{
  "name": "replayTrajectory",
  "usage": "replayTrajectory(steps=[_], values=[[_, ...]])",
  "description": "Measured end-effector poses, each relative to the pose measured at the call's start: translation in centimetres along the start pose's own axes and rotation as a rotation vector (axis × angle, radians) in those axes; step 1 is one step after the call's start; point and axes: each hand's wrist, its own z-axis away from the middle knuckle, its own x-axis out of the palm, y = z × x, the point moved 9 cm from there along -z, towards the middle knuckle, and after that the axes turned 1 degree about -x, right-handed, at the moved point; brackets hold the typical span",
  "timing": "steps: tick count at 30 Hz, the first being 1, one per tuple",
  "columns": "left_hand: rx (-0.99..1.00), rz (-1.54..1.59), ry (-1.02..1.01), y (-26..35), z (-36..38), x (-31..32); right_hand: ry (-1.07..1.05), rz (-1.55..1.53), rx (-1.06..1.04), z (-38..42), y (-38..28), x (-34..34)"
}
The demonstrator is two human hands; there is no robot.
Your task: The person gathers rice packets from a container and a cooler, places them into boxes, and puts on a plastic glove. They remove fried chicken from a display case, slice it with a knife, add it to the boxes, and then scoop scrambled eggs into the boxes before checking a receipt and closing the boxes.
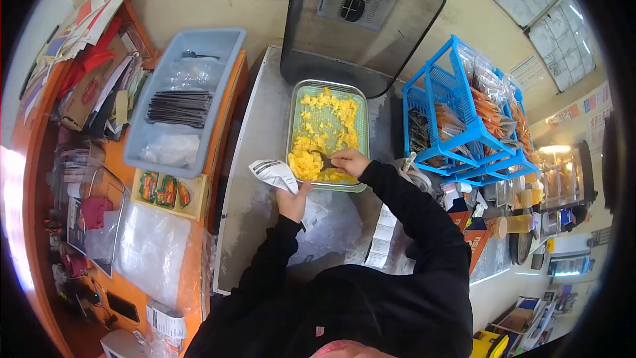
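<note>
My left hand (293, 203) is closed on a white printed paper slip (274, 175) at the tray's near left corner. A mound of yellow food (305, 165), like scrambled egg, sits right above the fingers. My right hand (350, 162) grips the handle of a spoon (323, 158), whose head meets the mound. Both hands work at a rectangular metal tray (291, 114) with a green slatted base. More yellow pieces are spread along its far end and right side. The palm-side fingers of my left hand are partly hidden.
A dark see-through lid (371, 20) stands upright behind the tray. On the right is a blue basket rack (467, 138) with bagged items. A pale blue bin (228, 46) with dark packets stands left, near a wooden box (199, 202). Printed slips (382, 235) lie on the metal counter (248, 225).
</note>
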Motion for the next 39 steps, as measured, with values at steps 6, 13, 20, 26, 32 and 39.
replayTrajectory(steps=[6, 13, 20, 26, 32, 39], values=[[0.046, -0.031, 0.028, 2.5, 0.7, -0.1, 0.010, -0.373, 0.193, 1.8, 1.6, -0.9], [0.019, 0.008, 0.027, 1.4, 0.7, -0.2, 0.098, -0.601, 0.089, 3.0, 0.4, -3.1], [0.030, -0.044, 0.049, 1.5, 0.9, -0.5, 0.471, 0.564, -0.194, 1.1, -1.2, -6.1], [0.008, -0.081, -0.010, 1.4, 0.2, -0.3, 0.460, 0.933, -0.093, -1.5, -5.0, 0.9], [0.034, -0.217, -0.092, 2.3, -0.5, 0.0, 0.215, 0.912, -0.228, -1.7, -9.2, 3.9], [0.046, -0.194, -0.109, 0.8, -0.9, 1.3, 0.229, 0.289, -0.218, -3.7, -4.0, 0.7]])
